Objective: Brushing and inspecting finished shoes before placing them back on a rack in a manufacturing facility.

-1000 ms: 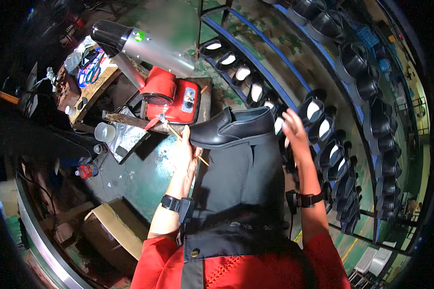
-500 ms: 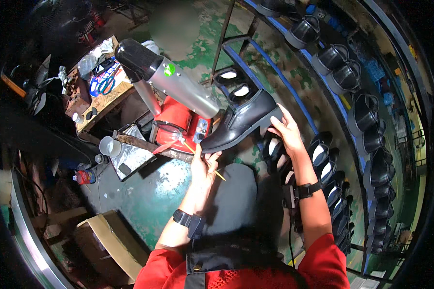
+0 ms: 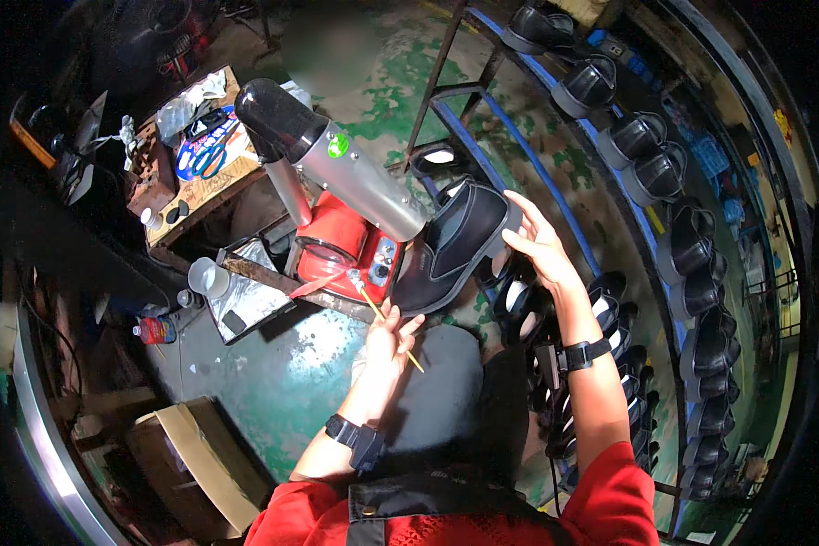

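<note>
My right hand (image 3: 539,244) grips the heel end of a black leather shoe (image 3: 469,223). The shoe's opening and upper face me, and its toe points down to the left. Beside the toe, my left hand (image 3: 388,338) has a thin brush with a yellow handle (image 3: 370,298) pinched in its fingers. Its pale tip points up and left, toward a red machine (image 3: 337,238). Whether the left fingers also touch the toe, I cannot tell. Just behind the shoe slants the machine's silver tube (image 3: 364,187) with a black cap.
At the left a small wooden table (image 3: 177,223) bears blue-handled scissors (image 3: 211,160). A translucent cup (image 3: 208,277) stands by a foil-covered board (image 3: 250,305). An open cardboard box (image 3: 191,464) lies lower left. Racks of black shoes (image 3: 646,168) run along the right.
The shoe has turned from showing its side to showing its top and opening. My left hand has shifted slightly down with the brush. The whole view has moved a little.
</note>
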The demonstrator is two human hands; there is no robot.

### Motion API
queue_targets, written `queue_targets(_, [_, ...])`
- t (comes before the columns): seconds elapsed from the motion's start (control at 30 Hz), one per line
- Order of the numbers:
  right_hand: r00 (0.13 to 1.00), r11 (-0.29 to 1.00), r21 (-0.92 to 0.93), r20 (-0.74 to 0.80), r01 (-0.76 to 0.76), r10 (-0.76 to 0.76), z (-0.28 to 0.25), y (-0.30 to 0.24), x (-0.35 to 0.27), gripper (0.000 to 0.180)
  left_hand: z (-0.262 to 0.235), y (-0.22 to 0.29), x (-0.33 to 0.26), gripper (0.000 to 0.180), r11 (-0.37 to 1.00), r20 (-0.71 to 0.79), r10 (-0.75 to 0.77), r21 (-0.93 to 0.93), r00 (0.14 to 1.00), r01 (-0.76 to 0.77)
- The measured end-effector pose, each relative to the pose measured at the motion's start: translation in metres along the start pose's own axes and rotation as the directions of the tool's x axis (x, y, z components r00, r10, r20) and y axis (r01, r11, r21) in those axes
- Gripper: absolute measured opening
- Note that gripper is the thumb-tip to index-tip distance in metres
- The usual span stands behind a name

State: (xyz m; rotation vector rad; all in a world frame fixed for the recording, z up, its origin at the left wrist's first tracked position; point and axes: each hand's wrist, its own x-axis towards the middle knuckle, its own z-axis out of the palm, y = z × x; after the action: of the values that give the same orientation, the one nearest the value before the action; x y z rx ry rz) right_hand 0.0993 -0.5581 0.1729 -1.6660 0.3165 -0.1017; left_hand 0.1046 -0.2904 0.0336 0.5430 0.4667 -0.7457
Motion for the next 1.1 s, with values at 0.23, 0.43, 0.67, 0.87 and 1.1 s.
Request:
queue_targets(0.23, [0.992,0.995,0.052,0.091,0.079,-0.084,0.014,-0.024,0.014,0.072,0.005,-0.002,0.007,0.025,0.997,0.023,-0.014,-0.075,1.000,0.016])
queue_targets(0.43, [0.979,0.995,0.040,0.182,0.087,-0.092,0.015,-0.031,0.017,0.071,-0.002,-0.006,0.007,0.022,0.990,0.005,-0.087,-0.107,0.996,0.087])
queue_targets(0.67, [0.985,0.987,0.104,0.113,0.119,-0.130,0.017,-0.044,-0.021,0.073,0.003,-0.001,-0.016,0.019,0.992,0.050,-0.119,-0.022,0.992,0.121])
queue_targets(0.87, [0.985,0.989,0.091,0.116,0.121,-0.131,0.016,-0.047,-0.033,0.074,0.002,-0.003,-0.021,0.020,0.988,0.082,-0.150,-0.018,0.985,0.152])
queue_targets(1.1, [0.989,0.988,0.147,0.133,0.049,-0.069,0.014,-0.027,-0.048,0.073,-0.016,-0.008,-0.023,0.021,0.984,0.015,-0.177,0.034,0.984,0.177])
